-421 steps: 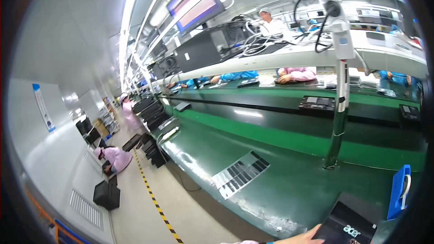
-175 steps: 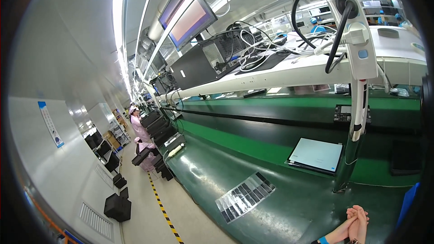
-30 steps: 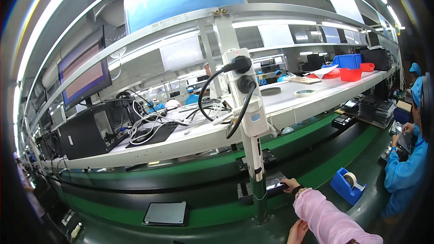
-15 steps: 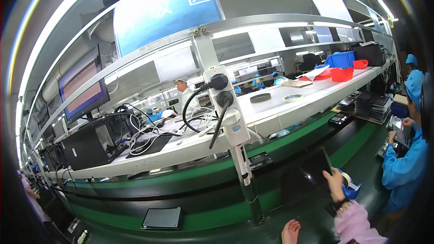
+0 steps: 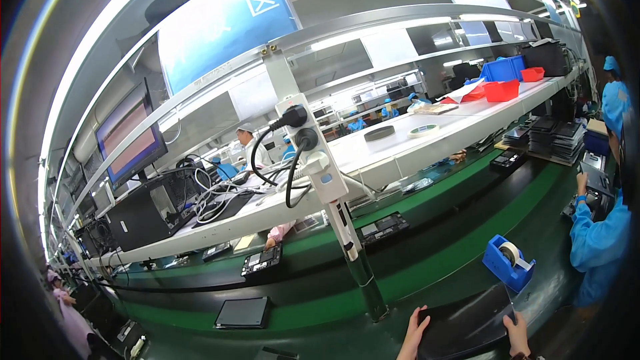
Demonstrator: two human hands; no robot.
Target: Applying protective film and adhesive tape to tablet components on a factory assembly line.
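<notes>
Head view, hands (image 5: 414, 335) gripping dark panel (image 5: 463, 321), red bin (image 5: 501, 92) near blue bin (image 5: 503, 69), insides hidden

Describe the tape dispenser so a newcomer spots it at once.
At the green bench, the left hand and right hand hold a black panel. Just beyond the panel's far right corner stands the dispenser; its bright blue body, bearing a pale roll, sets it apart.

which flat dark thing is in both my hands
The glossy black panel nearest the blue tape dispenser: your left hand and right hand grip its opposite sides. The dark grey laptop further left lies unheld.
</notes>
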